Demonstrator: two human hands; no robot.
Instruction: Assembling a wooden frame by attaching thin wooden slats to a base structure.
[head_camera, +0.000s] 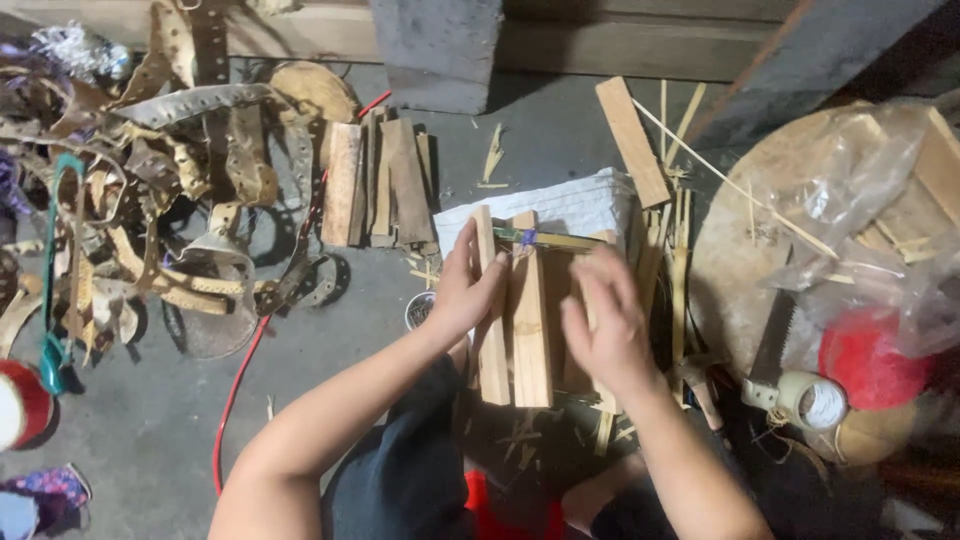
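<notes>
Both hands press a bundle of wood slats (515, 310) over the white sack (570, 205): left hand (465, 290) flat, unclenched against its side, right hand (605, 325) likewise. More slats (380, 180) left of the sack lie unbundled.

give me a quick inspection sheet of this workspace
surface: grey concrete floor, wood splinters scattered
job's things: pale wood slats side by side on white block
clutter: slat stack, perforated strip tangle, clear plastic bag, tape roll, red roll
hands: left hand flat against slats' left edge; right hand blurred, over right slats
cables: red cord across floor
surroundings: round wooden board right, concrete post at top
</notes>
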